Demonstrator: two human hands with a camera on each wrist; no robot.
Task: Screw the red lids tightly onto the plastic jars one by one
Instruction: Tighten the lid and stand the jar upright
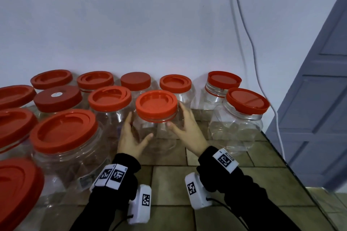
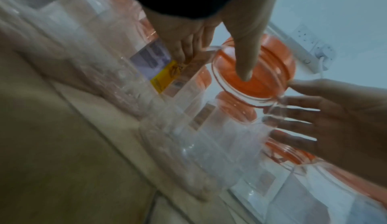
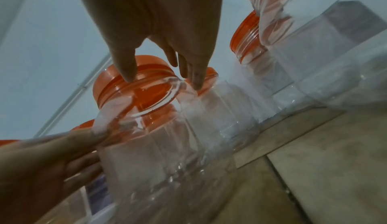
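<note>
A clear plastic jar [image 1: 161,137] stands on the tiled table at the centre, with a red lid [image 1: 156,104] on its mouth. My left hand [image 1: 138,127] lies against the jar's left side, thumb across the front and fingers straight behind. My right hand [image 1: 176,115] lies against the right side just under the lid, fingers straight. In the left wrist view my left hand [image 2: 213,66] spans the jar [image 2: 199,136] below the lid [image 2: 261,71], and my right hand [image 2: 314,119] shows spread fingers. The right wrist view shows my right hand [image 3: 161,81] at the jar's [image 3: 167,161] neck.
Several other red-lidded jars crowd the left and back, the nearest a large jar [image 1: 65,146]. Two jars [image 1: 244,118] [image 1: 219,90] at the right carry tilted lids. The table edge [image 1: 281,157] runs down the right, with a white cable [image 1: 253,52] and a blue door [image 1: 319,90] beyond.
</note>
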